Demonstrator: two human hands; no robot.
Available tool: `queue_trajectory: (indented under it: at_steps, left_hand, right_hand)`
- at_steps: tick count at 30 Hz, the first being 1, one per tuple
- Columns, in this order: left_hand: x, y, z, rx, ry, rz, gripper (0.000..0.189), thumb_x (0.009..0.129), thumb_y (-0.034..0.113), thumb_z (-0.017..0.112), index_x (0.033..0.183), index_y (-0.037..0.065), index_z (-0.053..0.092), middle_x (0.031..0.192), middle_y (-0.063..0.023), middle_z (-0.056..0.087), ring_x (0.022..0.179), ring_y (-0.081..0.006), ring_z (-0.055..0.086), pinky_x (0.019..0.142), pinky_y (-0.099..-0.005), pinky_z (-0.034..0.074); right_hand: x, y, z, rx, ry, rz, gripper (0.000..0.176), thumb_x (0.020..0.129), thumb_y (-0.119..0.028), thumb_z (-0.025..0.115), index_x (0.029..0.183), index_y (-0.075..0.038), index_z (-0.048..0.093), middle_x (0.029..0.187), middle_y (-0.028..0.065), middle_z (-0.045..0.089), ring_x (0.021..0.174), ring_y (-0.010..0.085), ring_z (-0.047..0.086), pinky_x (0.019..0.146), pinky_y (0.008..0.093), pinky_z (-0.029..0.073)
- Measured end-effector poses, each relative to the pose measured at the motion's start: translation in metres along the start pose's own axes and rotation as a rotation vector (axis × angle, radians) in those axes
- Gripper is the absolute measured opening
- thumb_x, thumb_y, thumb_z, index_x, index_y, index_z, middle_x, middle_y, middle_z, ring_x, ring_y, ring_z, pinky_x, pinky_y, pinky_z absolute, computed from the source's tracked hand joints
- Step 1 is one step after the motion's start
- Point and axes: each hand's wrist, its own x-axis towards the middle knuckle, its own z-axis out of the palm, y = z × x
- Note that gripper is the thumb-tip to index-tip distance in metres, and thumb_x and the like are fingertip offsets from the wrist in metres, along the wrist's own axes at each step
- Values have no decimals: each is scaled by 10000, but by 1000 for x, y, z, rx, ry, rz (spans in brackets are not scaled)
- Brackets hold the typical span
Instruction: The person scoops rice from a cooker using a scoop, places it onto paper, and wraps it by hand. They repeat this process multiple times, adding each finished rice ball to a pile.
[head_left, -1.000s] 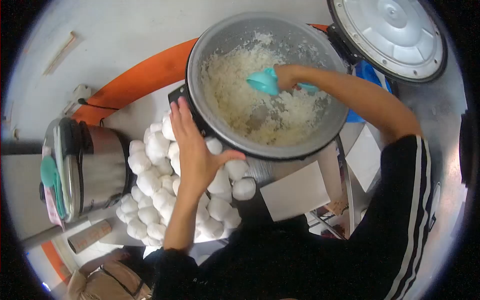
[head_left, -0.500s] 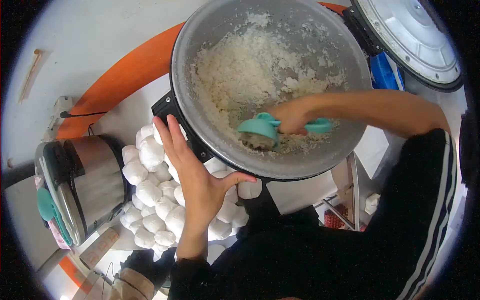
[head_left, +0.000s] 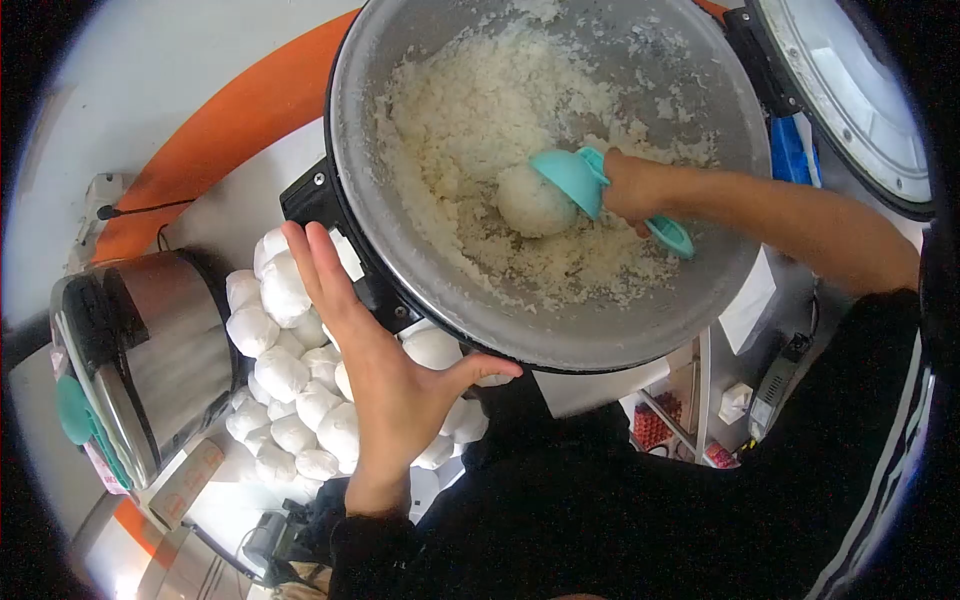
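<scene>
My right hand (head_left: 628, 187) grips a teal scoop (head_left: 572, 180) inside a large round metal pot (head_left: 640, 335). A rounded lump of rice (head_left: 537, 203) fills the scoop's bowl and bulges from its left side. Loose white rice (head_left: 470, 110) covers much of the pot's bottom, thickest at the upper left. My left hand (head_left: 385, 370) is spread with thumb and fingers apart against the pot's lower left outside, near its black handle (head_left: 318, 200), holding nothing.
White wrapped bundles (head_left: 283, 372) are piled left of my left hand. Farther left stands a steel cooker (head_left: 165, 340) with another teal utensil (head_left: 75, 410) at its side. The pot's open lid (head_left: 850, 90) is at the upper right. A red item (head_left: 657, 420) lies below the pot.
The scoop has moved up and right from the pot's lower part and turned, so its rounded rice load now shows. My left hand keeps its spread pose at the rim; the view has shifted slightly.
</scene>
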Motion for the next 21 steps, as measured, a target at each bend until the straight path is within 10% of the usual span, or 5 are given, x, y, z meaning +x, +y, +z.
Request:
queue_trajectory:
  at_steps: [8, 21]
  left_hand:
    - [1, -2, -1, 10, -6, 51, 1508, 292, 437, 895, 1456, -30, 57, 1531, -229, 60, 1422, -349, 90, 1153, -430, 108]
    - [-4, -2, -1, -86, 83, 132, 1467, 349, 424, 896, 1466, 0, 46, 1524, -256, 29, 1427, -369, 50, 1142, -446, 156]
  right_hand:
    - [-28, -54, 49, -104, -224, -358, 445, 822, -39, 428, 1239, 92, 347, 803, 200, 605, 522, 232, 564, 514, 392, 485]
    - [-87, 2, -20, 316, -568, -188, 474, 743, 28, 464, 1195, -113, 475, 639, 5, 421, 444, 52, 333, 346, 207, 267]
